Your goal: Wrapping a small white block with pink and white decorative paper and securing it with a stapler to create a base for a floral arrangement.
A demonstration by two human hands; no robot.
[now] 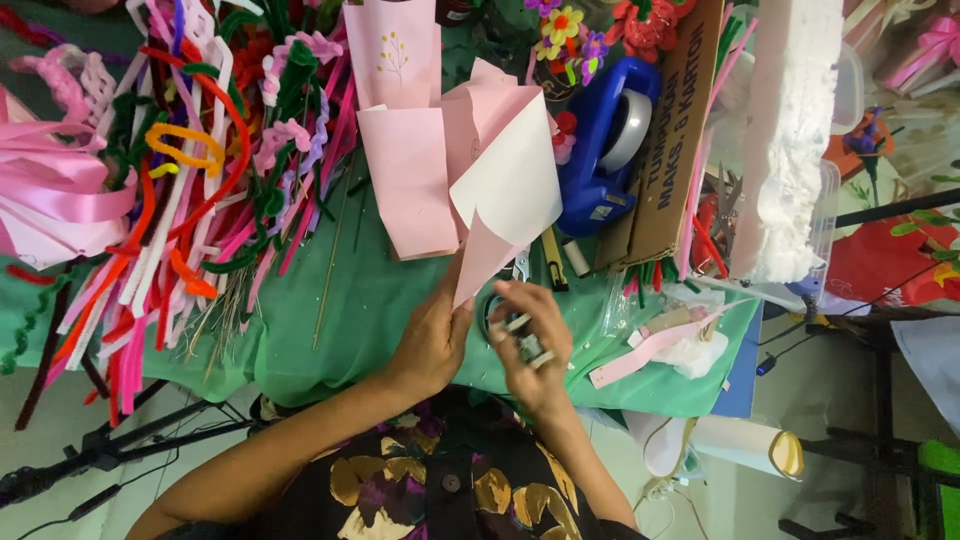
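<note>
A pink paper cone (500, 190) is pinched at its tip by the left hand (432, 340) above the worktop (370, 300); the right hand (530, 345) grips what may be a stapler (528, 346), best kept square to the seam.

Left hand (432, 340) on pink paper cone (500, 190), right hand (530, 345) perhaps around tape.

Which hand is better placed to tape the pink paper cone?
Probably the right hand: it holds a small tape-like piece beside the pink paper cone, while the left hand grips its tip.
</note>
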